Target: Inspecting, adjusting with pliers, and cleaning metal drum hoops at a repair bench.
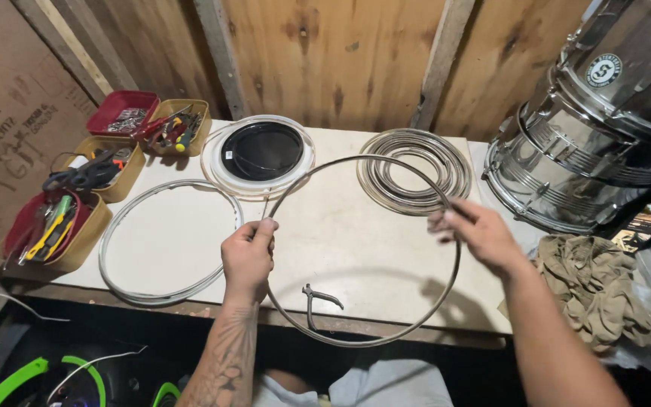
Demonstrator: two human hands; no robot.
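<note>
At the far right sit shiny metal drums [604, 128] with a crumpled cloth [593, 290] nearer, beside the pale worktable [356, 249]. Over the table's near middle, a thin metal hoop [386, 338] is held up by both hands: the left hand [249, 256] is closed around its left side, and the right hand [480, 235] pinches its right side with the other fingers loose (slightly blurred). Behind lie another hoop [126, 286] at left, a drum skin [261, 153], a coil of wire [414, 169], trays of tools [92, 218] far left, and small pliers [314, 300] inside the held hoop.
</note>
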